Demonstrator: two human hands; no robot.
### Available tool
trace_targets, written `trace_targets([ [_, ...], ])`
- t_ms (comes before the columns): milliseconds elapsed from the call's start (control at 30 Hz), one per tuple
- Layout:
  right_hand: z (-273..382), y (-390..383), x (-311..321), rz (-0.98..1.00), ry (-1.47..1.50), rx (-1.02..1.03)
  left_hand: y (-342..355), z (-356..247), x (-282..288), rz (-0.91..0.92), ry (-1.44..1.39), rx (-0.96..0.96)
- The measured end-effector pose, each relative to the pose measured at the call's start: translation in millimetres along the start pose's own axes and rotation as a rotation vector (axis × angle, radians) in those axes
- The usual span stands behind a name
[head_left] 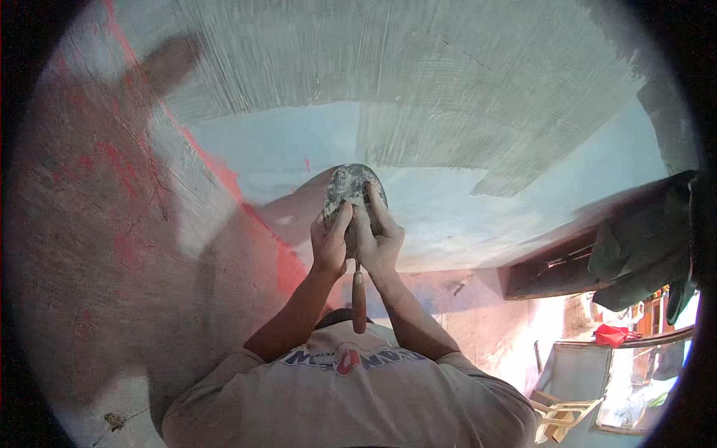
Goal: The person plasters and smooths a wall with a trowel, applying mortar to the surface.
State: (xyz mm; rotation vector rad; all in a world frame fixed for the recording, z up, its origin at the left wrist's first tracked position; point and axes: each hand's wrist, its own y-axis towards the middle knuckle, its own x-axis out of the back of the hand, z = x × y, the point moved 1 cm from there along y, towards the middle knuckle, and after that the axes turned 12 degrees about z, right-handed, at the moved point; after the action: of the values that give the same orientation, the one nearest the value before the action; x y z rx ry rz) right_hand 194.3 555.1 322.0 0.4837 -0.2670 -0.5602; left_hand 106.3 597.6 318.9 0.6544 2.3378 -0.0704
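Note:
Both hands are raised in front of me, holding a trowel [359,302] between them. Its rounded dark blade [351,179] is smeared with whitish plaster and points away from me. The wooden handle hangs below the hands, toward my chest, on a thin metal shank. My left hand [328,237] grips the left edge of the blade, fingers bent over it. On the other edge, my right hand [379,235] has its fingers stretched along the blade's face. What lies under the palms is hidden.
Ahead is a pale blue surface [433,216] partly coated with streaky grey plaster [478,82]. A worn reddish wall [97,224] runs along the left. At right, dark cloth [642,246] hangs by a ledge, above a red cloth [616,335] and a wooden chair [564,414].

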Motion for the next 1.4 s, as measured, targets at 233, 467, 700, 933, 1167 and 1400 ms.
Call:
trace_targets([
  [233,4.7,-5.0,3.0,0.036,0.075,-0.227,-0.8,1.8,-2.7,0.029,0.010,-0.030],
  [467,9.8,-2.6,3.8,0.004,0.159,-0.105,-1.3,-0.6,-11.5,-0.001,0.038,-0.047],
  [700,11.2,0.0,8.4,-0.058,0.084,0.067,-3.8,-2.4,-17.6,-0.013,0.090,-0.065],
  [933,10.3,-6.3,10.1,0.018,0.143,-0.159,-8.2,-3.0,-18.6,-0.021,0.089,-0.029],
  [1167,10.3,-6.2,12.0,-0.049,0.116,-0.042,-8.5,-0.8,-22.5,0.003,0.112,-0.063],
  [1400,13.4,-10.3,12.3,-0.042,0.171,-0.048,-11.0,-0.1,-20.5,0.028,0.080,-0.060],
])
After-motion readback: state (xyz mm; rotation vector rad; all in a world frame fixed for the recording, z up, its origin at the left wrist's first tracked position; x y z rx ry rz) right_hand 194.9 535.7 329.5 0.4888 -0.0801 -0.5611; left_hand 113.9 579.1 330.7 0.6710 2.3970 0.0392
